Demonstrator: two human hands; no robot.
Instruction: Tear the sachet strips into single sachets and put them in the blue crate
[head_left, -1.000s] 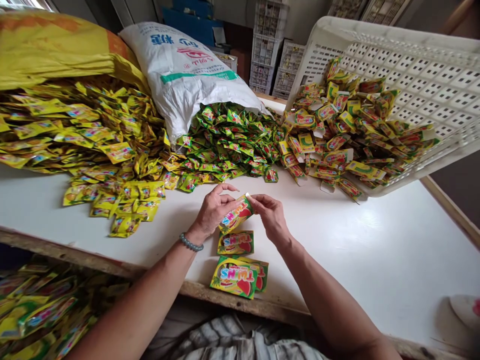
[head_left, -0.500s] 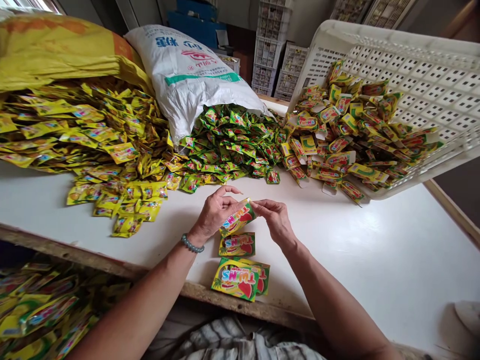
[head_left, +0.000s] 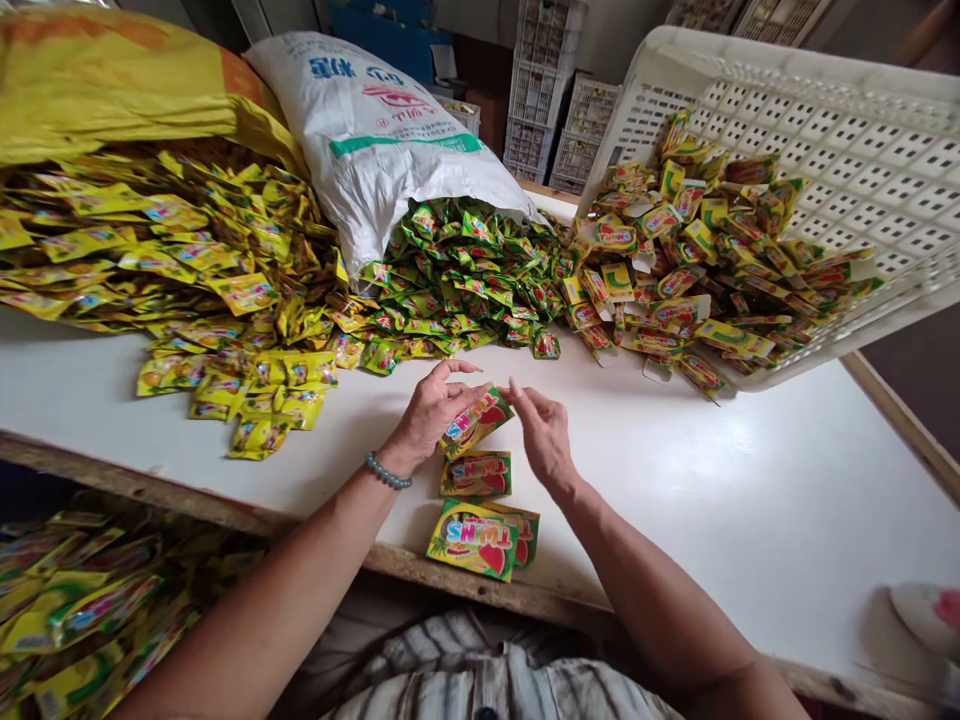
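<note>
My left hand [head_left: 429, 415] pinches a small yellow and green candy box [head_left: 478, 420] printed "TWINS", tilted above the table. At the box's upper right end is my right hand [head_left: 546, 430], its fingers curled and touching the box, with the thumb raised at the corner. Just below the held box lies another TWINS box [head_left: 476, 474]. Nearer the table edge, one flat TWINS box [head_left: 471, 541] overlaps a further box [head_left: 527, 535].
Yellow sachets [head_left: 172, 250] spill from a yellow sack [head_left: 135, 85] at left. Green sachets [head_left: 465, 280] spill from a white sack [head_left: 375, 130]. A tipped white plastic basket [head_left: 847, 170] holds small boxes [head_left: 697, 260]. More packs [head_left: 82, 610] lie below the table's front edge [head_left: 225, 515].
My right thumb has lifted from the box's corner and now points up. My left hand keeps hold of the box. The whole view has shifted slightly.
</note>
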